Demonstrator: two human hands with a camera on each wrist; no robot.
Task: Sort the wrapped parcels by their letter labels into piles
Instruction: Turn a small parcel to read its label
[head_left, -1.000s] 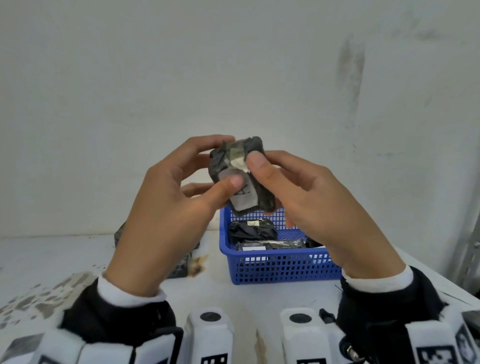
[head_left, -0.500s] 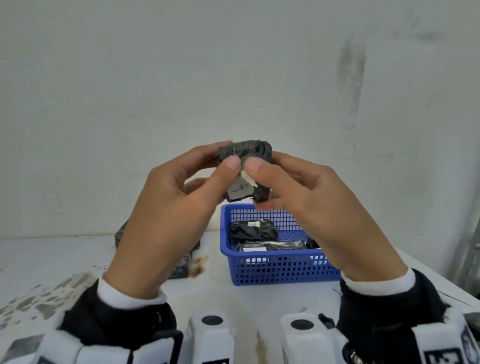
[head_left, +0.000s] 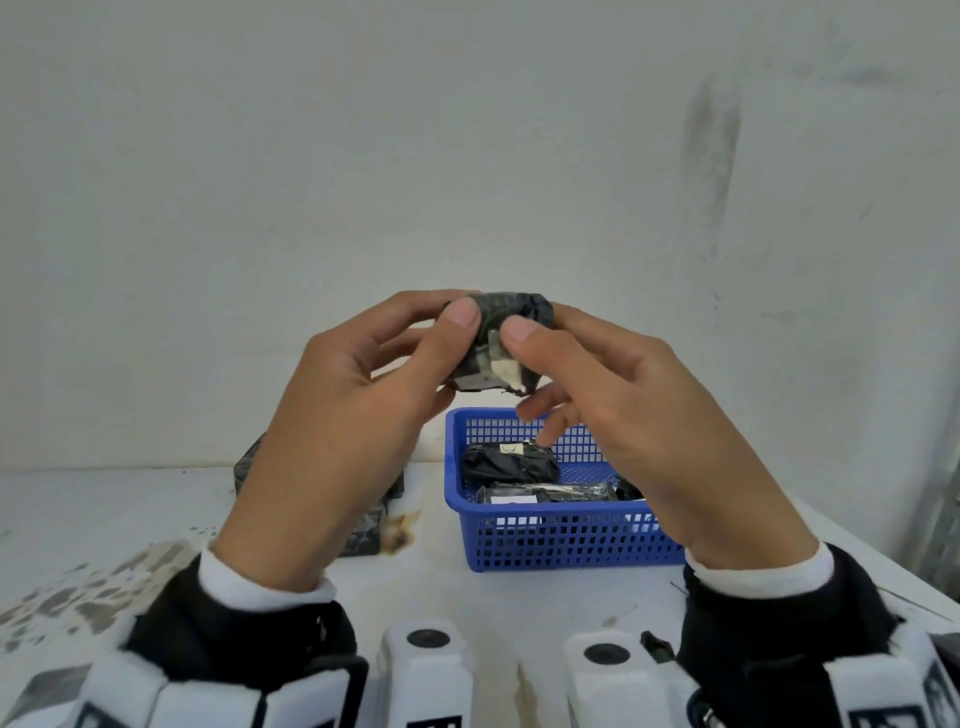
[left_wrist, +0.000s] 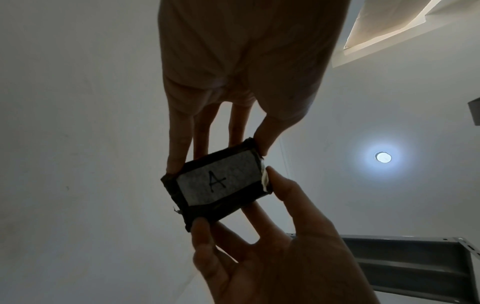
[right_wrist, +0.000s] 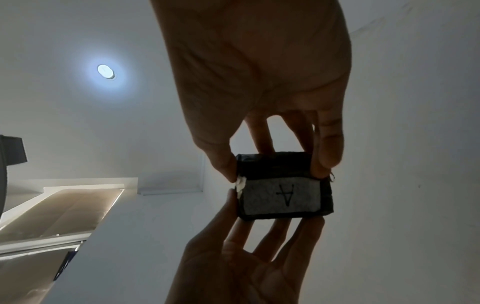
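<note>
Head view: blue plastic basket (head_left: 566, 540) with a grid of holes in its walls sits on the white table (head_left: 104, 514), right of centre. Inside it I see a crumpled black wrapped parcel (head_left: 511, 464) at the back with a small pale tag on top, and a flatter glossy black parcel (head_left: 550, 492) in front of it with a white label; something dark shows further right in the basket, can't tell what.

Left of the basket, on the table, a dark wrapped block (head_left: 382, 512) is mostly hidden behind my left hand (head_left: 332, 447); I can't read any label on it. A brown scorch-like stain (head_left: 400, 535) marks the table beside it.

The held parcel (head_left: 498, 340) is up in the air above the basket's back rim, between both hands. It's small, roughly rectangular, wrapped in dull black tape with wrinkled edges and a torn white scrap at one corner. My left hand pinches it, thumb near the top, fingers behind. My right hand (head_left: 639, 436) pinches the other side, thumb on the front and index behind, with the lower fingers loosely curled off it.

Left wrist view shows the parcel's underside: a grey-white paper label (left_wrist: 219, 182) with a handwritten "A", framed by black tape. Right wrist view shows the same label upside down, fingertips (right_wrist: 223, 168) gripping the parcel's edges.

Cuffs are white, sleeves black.
</note>
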